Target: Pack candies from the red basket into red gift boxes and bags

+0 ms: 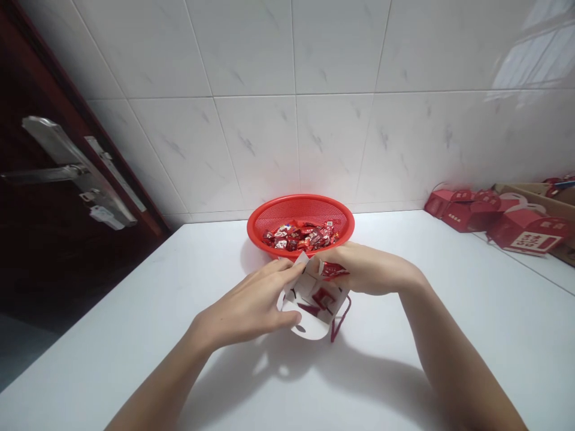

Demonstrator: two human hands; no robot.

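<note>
Where the small white-lined card box (313, 329) is steadied: its near flap is pressed by the thumb of the left hand (254, 302), placed at nine o'clock, while its far edge is held by the fingers; a firm grip is thus formed, presumably so that the mouth is spread and slipping is prevented.
Right hand (366, 267): arched over the box from two o'clock; a shiny red wrapped sweet (333, 270) appears to be pinched in the curled fingers above the mouth, though the fingertips are partly hidden.
Box interior: tipped towards the viewer, perhaps so that the dark red pieces (324, 297) inside can be seen.
Dark red twisted cord (333, 333): hung outside at four o'clock, where the mouth is not obstructed.
Round red plastic mesh basket (296, 209): set at twelve o'clock, just beyond the box, its heap of red wrapped sweets (309, 236) probably placed there for easy reach.
Red card boxes with pale handles (521, 230): grouped well apart at two o'clock, beside a brown cardboard carton (523, 190), apparently out of the arms' way.
White tabletop (139, 335): whether the held box is rested on it cannot be told.
</note>
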